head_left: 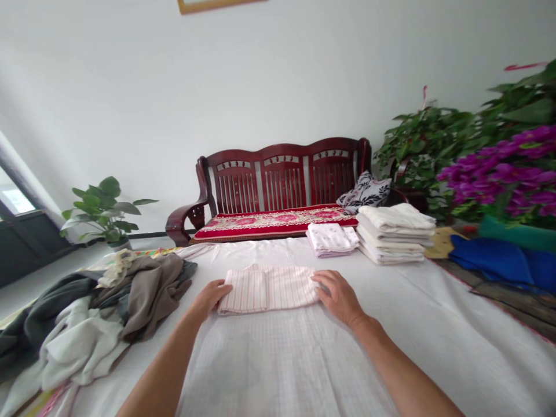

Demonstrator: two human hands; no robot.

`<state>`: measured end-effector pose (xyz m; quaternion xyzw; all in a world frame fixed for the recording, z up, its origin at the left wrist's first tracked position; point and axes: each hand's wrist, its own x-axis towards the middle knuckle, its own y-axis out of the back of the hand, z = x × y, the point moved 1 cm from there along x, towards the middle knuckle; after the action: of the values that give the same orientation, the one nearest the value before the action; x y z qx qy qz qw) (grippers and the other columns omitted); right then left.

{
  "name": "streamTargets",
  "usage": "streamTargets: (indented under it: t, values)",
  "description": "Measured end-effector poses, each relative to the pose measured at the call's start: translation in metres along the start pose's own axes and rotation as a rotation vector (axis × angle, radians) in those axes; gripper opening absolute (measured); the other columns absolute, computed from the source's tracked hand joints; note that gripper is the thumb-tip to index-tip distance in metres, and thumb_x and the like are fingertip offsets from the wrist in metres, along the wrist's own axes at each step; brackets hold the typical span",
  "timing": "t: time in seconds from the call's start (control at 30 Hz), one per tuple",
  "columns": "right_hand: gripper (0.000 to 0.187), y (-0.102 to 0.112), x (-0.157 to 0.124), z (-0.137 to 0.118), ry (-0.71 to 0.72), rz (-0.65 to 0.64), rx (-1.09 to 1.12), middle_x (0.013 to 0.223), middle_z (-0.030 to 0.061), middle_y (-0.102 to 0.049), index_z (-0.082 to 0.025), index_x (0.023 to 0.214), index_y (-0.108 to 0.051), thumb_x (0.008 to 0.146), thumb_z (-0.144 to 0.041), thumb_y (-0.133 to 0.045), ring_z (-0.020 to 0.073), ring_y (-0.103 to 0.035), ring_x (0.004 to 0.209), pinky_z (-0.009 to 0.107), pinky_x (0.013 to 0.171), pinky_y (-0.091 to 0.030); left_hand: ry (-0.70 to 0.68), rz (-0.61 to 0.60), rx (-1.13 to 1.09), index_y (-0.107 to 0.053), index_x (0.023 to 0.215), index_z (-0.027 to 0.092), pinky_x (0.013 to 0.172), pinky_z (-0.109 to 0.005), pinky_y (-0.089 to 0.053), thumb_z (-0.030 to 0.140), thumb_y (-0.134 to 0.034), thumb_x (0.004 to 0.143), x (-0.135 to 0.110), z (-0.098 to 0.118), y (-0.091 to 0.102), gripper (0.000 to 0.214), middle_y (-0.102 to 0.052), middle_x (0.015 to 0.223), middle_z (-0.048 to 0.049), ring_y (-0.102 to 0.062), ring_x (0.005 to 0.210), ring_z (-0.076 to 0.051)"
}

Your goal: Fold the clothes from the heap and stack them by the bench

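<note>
A pale pink striped garment [278,289], partly folded, lies flat on the white cloth [278,359] in front of me. Its left part is doubled over in a neat panel. My left hand [211,298] grips the left end, thumb on top and the other fingers mostly hidden. At the opposite end, my right hand [339,295] has its fingers curled on the edge of the fabric. Beyond it sit a small folded stack of white and lilac clothes [332,240] and a taller stack of folded white and grey clothes [393,234].
Loose clothes in grey, brown and white [143,289] are heaped on the left. A dark red wooden bench [282,179] with a patterned cushion [365,191] stands behind the table. Purple flowers [508,168] and blue cloth [499,260] are on the right; a potted plant [106,208] is at left.
</note>
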<state>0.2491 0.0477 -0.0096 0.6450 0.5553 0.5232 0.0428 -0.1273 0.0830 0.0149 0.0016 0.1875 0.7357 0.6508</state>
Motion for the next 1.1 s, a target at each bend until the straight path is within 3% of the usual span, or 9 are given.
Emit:
streamTargets:
  t: [0.1,0.27,0.4,0.53,0.6,0.67,0.83,0.97,1.1]
  values:
    - [0.024,-0.001,-0.001,0.002,-0.011,-0.008,-0.002,0.112,0.0084,-0.071,-0.022,0.102,-0.073,0.082,-0.020,-0.059,0.0257,-0.059,0.109,0.044,0.098,-0.047,0.002,-0.122,-0.057,-0.066,0.082,0.015,0.054,-0.025,-0.044,0.039,-0.073,0.058,-0.008,0.011,-0.008,0.035,-0.068,0.065,-0.0028,-0.066,0.066,-0.022]
    - [0.020,-0.001,-0.001,0.007,-0.059,0.024,0.036,0.108,0.0083,-0.071,-0.022,0.098,-0.074,0.084,-0.023,-0.058,0.0248,-0.060,0.107,0.043,0.098,-0.048,-0.143,-0.129,-0.126,-0.064,0.090,0.014,0.056,-0.026,-0.047,0.036,-0.071,0.060,-0.019,0.040,-0.029,0.038,-0.069,0.068,-0.0019,-0.065,0.066,-0.021]
    - [0.020,-0.002,-0.001,0.010,-0.118,0.043,0.070,0.109,0.0075,-0.071,-0.023,0.097,-0.073,0.085,-0.024,-0.057,0.0243,-0.060,0.109,0.043,0.099,-0.047,-0.257,-0.134,-0.136,-0.061,0.112,0.010,0.059,-0.026,-0.048,0.029,-0.072,0.067,-0.035,0.073,-0.069,0.050,-0.069,0.076,-0.0043,-0.066,0.069,-0.020]
    - [0.020,-0.002,-0.001,0.013,-0.164,0.061,0.099,0.109,0.0078,-0.070,-0.023,0.096,-0.072,0.084,-0.024,-0.056,0.0244,-0.060,0.109,0.044,0.100,-0.047,-0.222,-0.218,-0.170,-0.043,0.141,0.011,0.069,-0.031,-0.054,0.033,-0.068,0.080,-0.051,0.087,-0.118,0.070,-0.069,0.101,-0.0116,-0.068,0.077,-0.019]
    - [0.021,-0.002,-0.002,0.014,-0.166,0.076,0.103,0.108,0.0083,-0.070,-0.022,0.098,-0.071,0.084,-0.024,-0.055,0.0246,-0.061,0.108,0.044,0.099,-0.047,-0.277,-0.232,-0.139,-0.042,0.143,0.011,0.080,-0.036,-0.055,0.032,-0.064,0.084,-0.051,0.082,-0.134,0.066,-0.066,0.115,-0.0160,-0.069,0.088,-0.021]
    - [0.023,0.000,-0.002,0.013,-0.156,0.089,0.092,0.109,0.0087,-0.070,-0.022,0.102,-0.070,0.086,-0.025,-0.054,0.0245,-0.061,0.108,0.043,0.099,-0.047,-0.394,-0.167,-0.022,-0.054,0.134,0.012,0.092,-0.039,-0.052,0.027,-0.063,0.084,-0.047,0.072,-0.139,0.053,-0.065,0.120,-0.0168,-0.068,0.100,-0.024]
    - [0.037,0.007,0.001,-0.001,-0.035,0.051,0.017,0.131,0.0099,-0.064,-0.022,0.125,-0.064,0.092,-0.033,-0.050,0.0258,-0.055,0.123,0.046,0.108,-0.041,-0.642,-0.028,0.189,-0.069,0.116,0.021,0.116,-0.045,-0.032,0.027,-0.060,0.086,-0.037,0.046,-0.132,0.031,-0.065,0.129,-0.0123,-0.053,0.130,-0.029]
    - [0.047,0.003,0.001,-0.014,0.067,-0.118,-0.028,0.151,0.0075,-0.048,-0.025,0.141,-0.053,0.095,-0.037,-0.049,0.0276,-0.036,0.143,0.051,0.118,-0.025,-0.734,-0.160,0.210,-0.066,0.121,0.024,0.123,-0.048,-0.006,0.034,-0.068,0.083,-0.045,0.028,-0.137,0.039,-0.052,0.147,-0.0128,-0.024,0.149,-0.032]
    - [0.043,-0.006,-0.003,-0.012,-0.010,-0.271,-0.042,0.147,0.0055,-0.053,-0.028,0.138,-0.057,0.096,-0.033,-0.047,0.0294,-0.037,0.143,0.057,0.117,-0.025,-0.631,-0.299,0.120,-0.064,0.123,0.026,0.122,-0.051,0.001,0.037,-0.075,0.076,-0.044,0.011,-0.146,0.050,-0.047,0.151,-0.0131,-0.014,0.152,-0.032]
